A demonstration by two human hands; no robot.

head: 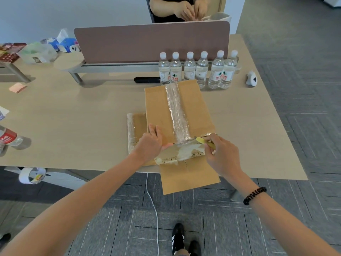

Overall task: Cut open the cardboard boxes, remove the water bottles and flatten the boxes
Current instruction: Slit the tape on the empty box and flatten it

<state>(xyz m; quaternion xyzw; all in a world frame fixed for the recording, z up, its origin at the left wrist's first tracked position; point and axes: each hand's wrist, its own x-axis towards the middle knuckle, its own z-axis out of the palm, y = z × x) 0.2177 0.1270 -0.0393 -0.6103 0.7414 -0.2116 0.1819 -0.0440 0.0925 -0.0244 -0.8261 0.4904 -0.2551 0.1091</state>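
From my remote seat, the cardboard box (191, 108) lies flattened on the table (73, 117), right of centre. Its near flap hangs past the table's near edge, and its far end almost reaches the water bottles (190, 69). A strip of clear tape (177, 111) runs down its middle from far to near, and a crumpled, taped fold crosses the box close to the table edge.

The left hand (150, 145) lies flat on the left part of the box with fingers straight and close together, pressing down, the thumb stretched right along the fold. The right hand (221, 154) grips a yellow utility knife (203, 141), fingers curled round the handle. Its tip sits at the cross fold, just right of the tape strip. A black coiled band (254, 195) circles the right wrist.

A second flattened box (136, 126) pokes out from under the first on the left side. The six bottles stand upright in a row in front of a brown desk divider (151, 41). A black object (146, 79) lies just left of the row, and a small white gadget (251, 79) sits well to the right.

At the far left I see a tissue box (66, 43), a plastic bag (37, 52) and pink notes (17, 87). A lone bottle (8, 138) lies at the left edge, and a tape roll (32, 175) shows below the table's near edge. Beyond the divider, another person's hands (190, 10) are held together.
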